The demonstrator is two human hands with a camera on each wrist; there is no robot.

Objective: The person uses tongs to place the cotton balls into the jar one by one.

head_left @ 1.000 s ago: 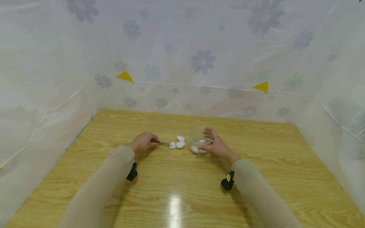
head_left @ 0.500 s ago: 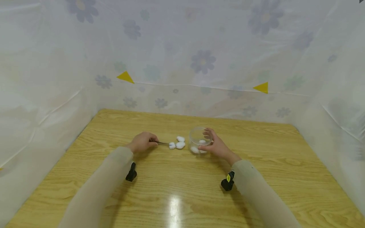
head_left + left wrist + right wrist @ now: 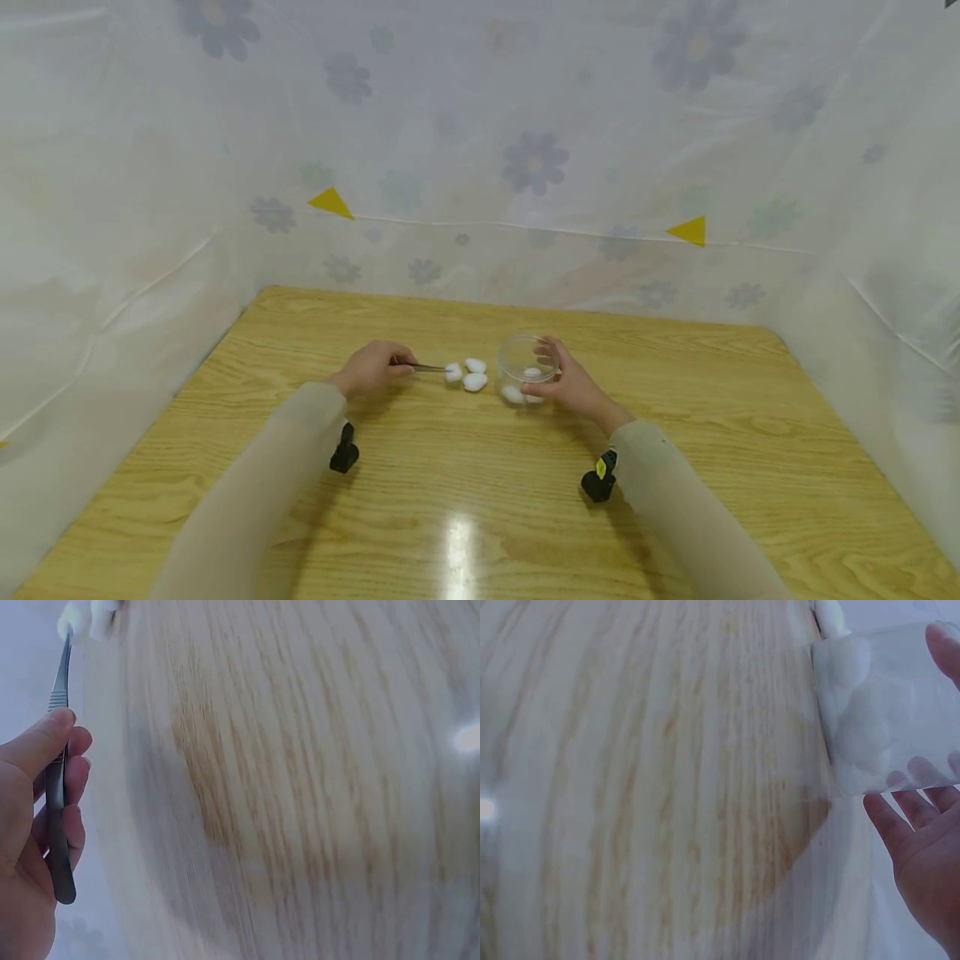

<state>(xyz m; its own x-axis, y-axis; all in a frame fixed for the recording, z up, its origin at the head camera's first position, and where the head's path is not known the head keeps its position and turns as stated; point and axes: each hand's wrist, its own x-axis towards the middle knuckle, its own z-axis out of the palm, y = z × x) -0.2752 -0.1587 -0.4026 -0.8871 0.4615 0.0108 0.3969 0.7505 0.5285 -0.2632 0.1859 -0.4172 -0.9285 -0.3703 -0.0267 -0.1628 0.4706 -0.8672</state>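
Note:
My left hand [image 3: 375,367] pinches a pair of metal tweezers [image 3: 58,802] between thumb and fingers. At the tweezers' tips is a white cotton ball [image 3: 453,372], which appears lifted a little off the table. Two more white cotton balls [image 3: 475,382] lie just right of it. My right hand [image 3: 573,385] grips a clear round container [image 3: 517,354] by its right side, thumb in front and fingers behind. Several white cotton balls [image 3: 862,720] show through the container's wall, at its bottom. The container stands upright on the table.
The wooden table [image 3: 465,467] extends around both hands. Behind it hangs a pale flowered curtain [image 3: 465,167], with yellow triangles [image 3: 688,231] on it. A black camera [image 3: 345,450] sits at the left wrist, another black camera [image 3: 598,479] at the right.
The tweezers and the cotton ball at their tips have risen slightly and moved away from the neighbouring ball. My left hand has shifted a little up and left; the right hand and container stay put.

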